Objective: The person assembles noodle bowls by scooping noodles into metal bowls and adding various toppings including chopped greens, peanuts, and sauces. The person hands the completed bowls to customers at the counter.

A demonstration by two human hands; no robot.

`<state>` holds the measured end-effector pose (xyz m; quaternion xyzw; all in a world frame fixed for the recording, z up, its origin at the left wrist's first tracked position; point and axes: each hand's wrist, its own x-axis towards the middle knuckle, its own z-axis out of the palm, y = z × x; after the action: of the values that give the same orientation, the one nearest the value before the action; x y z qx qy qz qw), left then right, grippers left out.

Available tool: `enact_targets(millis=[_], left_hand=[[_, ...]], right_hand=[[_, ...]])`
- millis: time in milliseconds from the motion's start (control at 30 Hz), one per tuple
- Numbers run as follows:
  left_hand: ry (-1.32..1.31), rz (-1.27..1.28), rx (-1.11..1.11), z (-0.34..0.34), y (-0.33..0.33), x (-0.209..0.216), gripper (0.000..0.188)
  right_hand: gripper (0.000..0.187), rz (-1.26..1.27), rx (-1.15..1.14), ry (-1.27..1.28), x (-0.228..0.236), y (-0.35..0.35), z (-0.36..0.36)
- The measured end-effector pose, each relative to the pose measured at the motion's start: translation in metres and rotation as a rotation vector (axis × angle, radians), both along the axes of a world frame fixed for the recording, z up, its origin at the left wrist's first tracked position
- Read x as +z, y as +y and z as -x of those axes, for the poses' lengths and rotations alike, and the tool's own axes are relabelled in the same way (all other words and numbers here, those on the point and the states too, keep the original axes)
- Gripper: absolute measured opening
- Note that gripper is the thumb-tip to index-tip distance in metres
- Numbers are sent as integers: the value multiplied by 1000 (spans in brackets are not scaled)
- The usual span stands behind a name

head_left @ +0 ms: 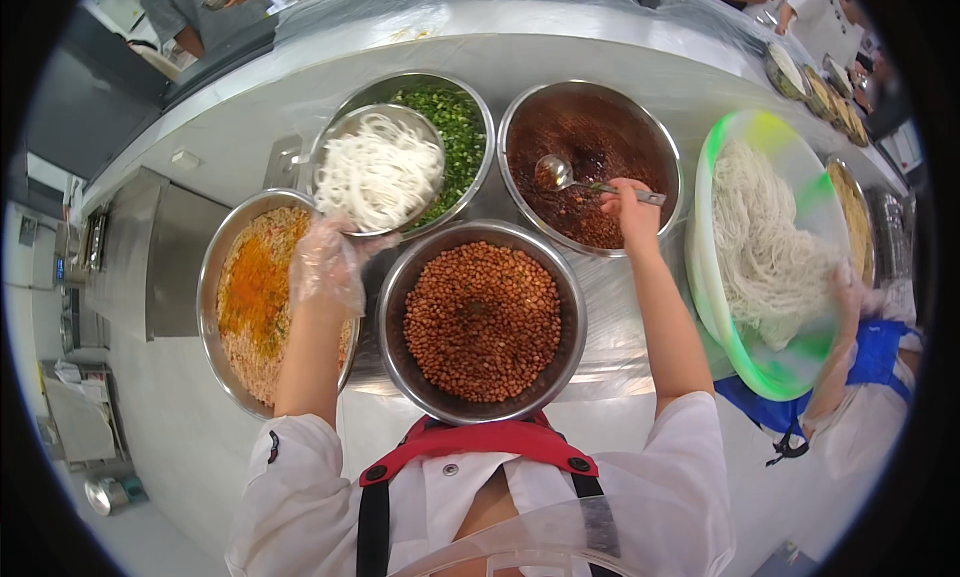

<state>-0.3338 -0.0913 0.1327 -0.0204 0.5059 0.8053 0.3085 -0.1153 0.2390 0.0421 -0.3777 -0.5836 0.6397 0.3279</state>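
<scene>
My left hand (pixel 332 262), in a clear plastic glove, grips the near rim of a metal bowl (pixel 436 149) of thick white noodles (pixel 375 172). The bowl is over the left part of a larger bowl of chopped greens (pixel 462 142). With bare fingers, my right hand (pixel 632 212) is closed round the handle of a metal ladle (pixel 556 172). The ladle's head is over a dark red-brown sauce (pixel 570 217) in a steel bowl (pixel 668 147); whether it touches the sauce is hard to tell. My left fingertips are partly hidden by the glove's glare.
Nearest me stands a steel bowl (pixel 484 409) of small brown beans or nuts (pixel 480 322). Left of it is a bowl of pale chopped food (pixel 255 277) topped with orange powder. At right, another person's gloved hand (pixel 850 297) reaches to a green-white basin (pixel 705 277) of thin noodles. A raised ledge (pixel 450 52) runs behind.
</scene>
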Motion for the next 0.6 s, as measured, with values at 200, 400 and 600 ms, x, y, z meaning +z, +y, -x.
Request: enact_targets(millis=[200, 400, 600], left_hand=[[-171, -121, -87, -21, 2, -30, 69], [-178, -176, -17, -33, -3, -28, 76], [-142, -196, 127, -17, -60, -14, 76]], right_hand=[[20, -195, 77, 190, 106, -56, 11], [26, -1536, 628, 243, 117, -134, 28], [16, -1176, 439, 325, 109, -157, 118]])
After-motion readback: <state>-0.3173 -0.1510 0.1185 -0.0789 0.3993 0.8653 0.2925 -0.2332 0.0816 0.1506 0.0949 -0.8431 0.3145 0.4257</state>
